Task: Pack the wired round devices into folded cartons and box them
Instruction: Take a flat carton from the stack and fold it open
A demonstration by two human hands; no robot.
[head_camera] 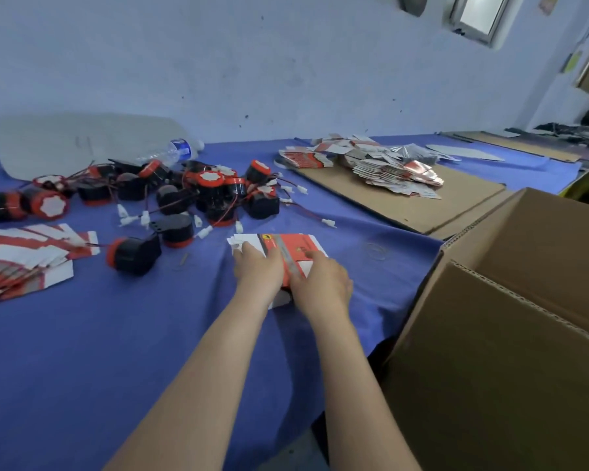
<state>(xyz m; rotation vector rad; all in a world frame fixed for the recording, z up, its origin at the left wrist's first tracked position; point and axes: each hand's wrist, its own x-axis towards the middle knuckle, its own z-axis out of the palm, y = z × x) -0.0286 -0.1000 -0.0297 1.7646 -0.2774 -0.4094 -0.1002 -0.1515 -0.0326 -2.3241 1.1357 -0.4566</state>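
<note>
Flat cartons (21,263) lie at left, with the devices (170,192) piled behind them on the table (82,351). Mid-table, the left grip (257,266) and right grip (323,283) press flat-fingered on a carton stack (286,246) — neither curls round anything. The box (490,334) stands open at right. Risk: uneven pressure could fan the stack out — and tangled wires may snag when a device is lifted.

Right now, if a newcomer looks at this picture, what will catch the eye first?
First, the left hand and right hand resting on a red and white carton at the middle of the blue table. Behind them, to the left, lies a tangled pile of black and red wired devices; a big open cardboard box fills the right side.
</note>
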